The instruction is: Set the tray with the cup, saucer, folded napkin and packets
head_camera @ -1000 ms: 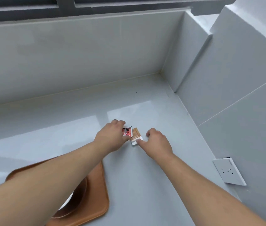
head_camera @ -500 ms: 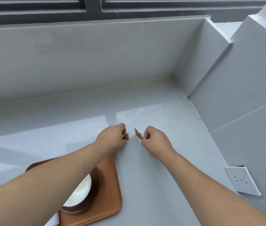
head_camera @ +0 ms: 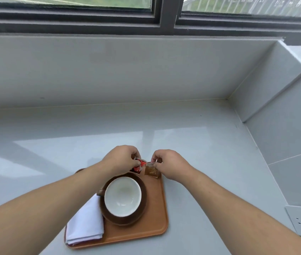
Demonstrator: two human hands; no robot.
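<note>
Packets point(head_camera: 146, 167) held by both hands point(head_camera: 168, 163) over tray's point(head_camera: 157, 214) far edge.

Below the pinches: far tray point(head_camera: 157, 214) strip, partly taken by red packet point(head_camera: 138, 167) in left hand point(head_camera: 122, 161) and brown packet point(head_camera: 152, 171) in right hand point(head_camera: 170, 163).
Nearer than the grips: cup point(head_camera: 123, 196) on saucer point(head_camera: 142, 208) blocks a low pull-back.
Near-left: folded napkin point(head_camera: 87, 223).
Right, left, beyond: bare counter point(head_camera: 210, 153).
Far: wall point(head_camera: 109, 70).

Napkin point(head_camera: 86, 224) left of cup point(head_camera: 122, 196)
</note>
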